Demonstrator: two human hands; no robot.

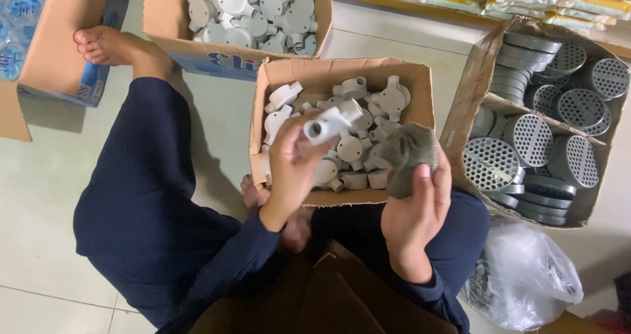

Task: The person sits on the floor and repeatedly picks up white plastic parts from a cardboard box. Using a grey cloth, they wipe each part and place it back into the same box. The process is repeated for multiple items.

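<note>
Left hand (292, 169) fingers clamp a white conduit fitting (332, 121) above the middle carton (342, 71); right hand (414, 206) fingers wrap a grey cloth (409, 155) beside it. Fitting likely light, rigid, smooth (grip the round body).

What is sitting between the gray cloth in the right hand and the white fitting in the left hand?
Nothing visible. The gray cloth in the right hand and the white conduit fitting in the left hand are apart, with only open air above the cardboard box between them.
</note>
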